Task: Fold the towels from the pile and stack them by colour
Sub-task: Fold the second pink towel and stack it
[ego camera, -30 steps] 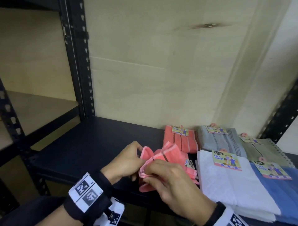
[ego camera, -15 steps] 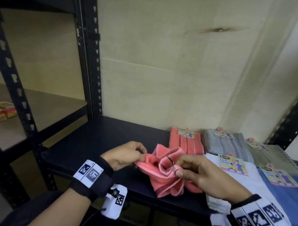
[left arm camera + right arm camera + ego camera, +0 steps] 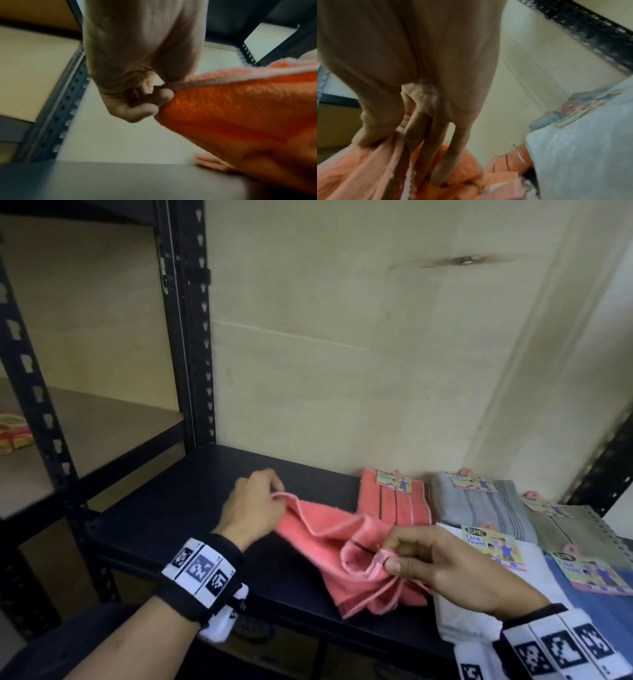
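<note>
Between the hands, the pink towel is hanging over the shelf, left hand and right hand each pinching its edge; spreading it flat likely comes next.

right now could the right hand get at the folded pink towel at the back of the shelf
Probably not yet. The right hand pinches an edge of the loose pink towel, which the left hand also holds. The folded pink towel lies just beyond, uncovered, so the way looks free once that grip lets go.
</note>
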